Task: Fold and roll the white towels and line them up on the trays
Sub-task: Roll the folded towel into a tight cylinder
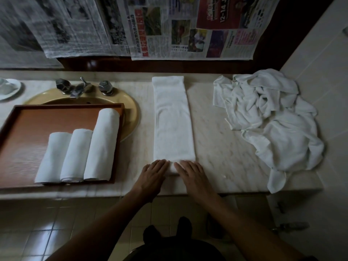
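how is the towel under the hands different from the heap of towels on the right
The folded towel lies flat as one long, smooth strip on the counter; the heap of towels is crumpled, loose and tangled. The folded towel has the left hand and right hand pressing its near end; the heap of towels is untouched. Both are white and lie on the same counter.

Left grip (153, 173) and right grip (192, 175) lie flat, fingers straight, side by side, arms outstretched.

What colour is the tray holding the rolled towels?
Reddish-brown wooden tray, clearest in the head view.
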A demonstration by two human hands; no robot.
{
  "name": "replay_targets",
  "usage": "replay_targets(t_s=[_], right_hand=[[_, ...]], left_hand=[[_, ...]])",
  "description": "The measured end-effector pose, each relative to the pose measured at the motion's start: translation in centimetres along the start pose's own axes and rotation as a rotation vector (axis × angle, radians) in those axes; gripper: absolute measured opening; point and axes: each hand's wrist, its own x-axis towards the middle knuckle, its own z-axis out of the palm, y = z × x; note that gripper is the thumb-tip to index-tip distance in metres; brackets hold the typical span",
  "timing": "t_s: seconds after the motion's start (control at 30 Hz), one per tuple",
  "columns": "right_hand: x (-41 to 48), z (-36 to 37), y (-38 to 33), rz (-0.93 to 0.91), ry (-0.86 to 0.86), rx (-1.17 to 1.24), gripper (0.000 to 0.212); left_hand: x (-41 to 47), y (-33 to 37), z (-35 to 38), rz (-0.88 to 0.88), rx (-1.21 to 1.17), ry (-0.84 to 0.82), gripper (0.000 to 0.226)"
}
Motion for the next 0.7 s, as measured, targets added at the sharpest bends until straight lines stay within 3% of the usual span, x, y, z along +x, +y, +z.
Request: replay_targets(t_s=[0.1, 0.37, 0.53, 0.6, 0.7], right_hand=[[0.1, -0.3, 1.2, -0.014, 0.001, 0.044, 0.063], [-2.5, -0.3, 1.6, -0.016, -0.014, 0.321, 0.033], [-1.4, -0.6, 2.2, 0.090, -0.127, 0.440, 0.032], [-1.2, -0.9, 2.0, 0.145, -0.056, 0.467, 0.032], [-2.1, -0.4, 0.5, 0.135, 0.123, 0.299, 0.037]], left_hand=[[-0.1, -0.3, -0.8, -0.005, -0.031, 0.023, 0.055], [-3.9, -0.4, 0.3, 0.047, -0.152, 0.056, 0.028], [-3.1, 0.2, -0.5, -0.099, -0.303, 0.098, 0.018], [-2.4, 0.2, -1.2, -0.218, -0.367, 0.050, 0.021], [-1.1, -0.2, -2.2, -0.365, -0.471, -0.046, 0.022]])
